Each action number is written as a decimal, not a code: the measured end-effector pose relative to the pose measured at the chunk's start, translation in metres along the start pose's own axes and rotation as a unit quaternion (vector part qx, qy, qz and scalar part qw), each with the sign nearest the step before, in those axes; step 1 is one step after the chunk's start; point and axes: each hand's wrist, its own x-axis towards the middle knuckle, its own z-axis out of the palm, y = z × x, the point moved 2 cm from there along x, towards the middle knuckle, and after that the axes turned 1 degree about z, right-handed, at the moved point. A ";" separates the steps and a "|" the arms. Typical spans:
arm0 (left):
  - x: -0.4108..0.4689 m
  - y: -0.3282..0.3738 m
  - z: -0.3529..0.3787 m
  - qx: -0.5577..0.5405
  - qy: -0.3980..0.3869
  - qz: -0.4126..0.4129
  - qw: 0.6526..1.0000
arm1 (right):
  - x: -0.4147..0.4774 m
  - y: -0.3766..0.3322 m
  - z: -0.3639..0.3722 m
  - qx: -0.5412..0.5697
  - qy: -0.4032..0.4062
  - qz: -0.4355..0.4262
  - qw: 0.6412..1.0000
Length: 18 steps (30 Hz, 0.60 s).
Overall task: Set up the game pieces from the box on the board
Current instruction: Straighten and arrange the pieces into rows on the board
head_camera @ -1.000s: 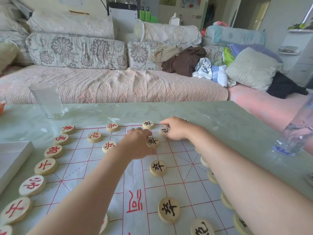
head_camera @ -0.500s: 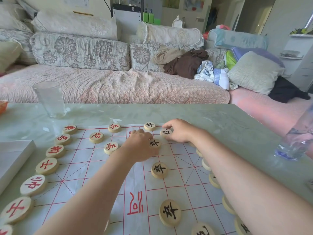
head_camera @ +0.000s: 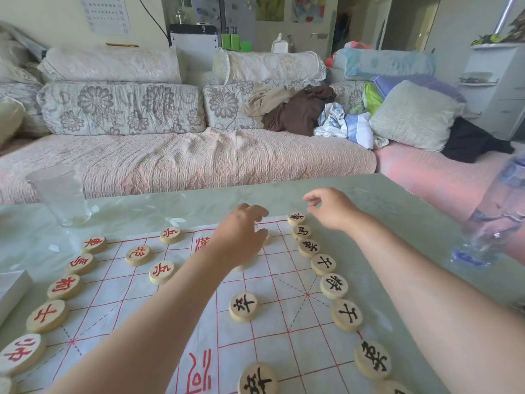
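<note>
A white paper board with a red grid lies on the pale green table. Red-lettered wooden discs run down its left edge, with a few more further in. Black-lettered discs line the right edge, and two black soldiers stand mid-board. My left hand hangs over the far middle of the board, fingers loosely bent, fingertips at a disc that it mostly hides. My right hand hovers above the far right corner discs, holding nothing.
An empty glass stands at the back left of the table. A clear bottle with a blue base stands at the right edge. A white box lies at the left edge. A sofa runs behind the table.
My right hand let go of the black disc it was setting down and lifted up and to the right. My left hand moved slightly farther along the board. The camera tilted up.
</note>
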 end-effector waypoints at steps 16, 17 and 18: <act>0.083 0.003 0.064 0.032 -0.081 -0.065 0.994 | 0.029 0.041 0.027 0.068 -0.071 0.007 0.995; 0.083 0.001 0.064 0.030 -0.073 -0.068 0.995 | 0.029 0.044 0.026 0.074 -0.069 0.007 0.995; 0.081 0.001 0.063 0.029 -0.063 -0.069 0.995 | 0.028 0.046 0.025 0.077 -0.066 0.007 0.995</act>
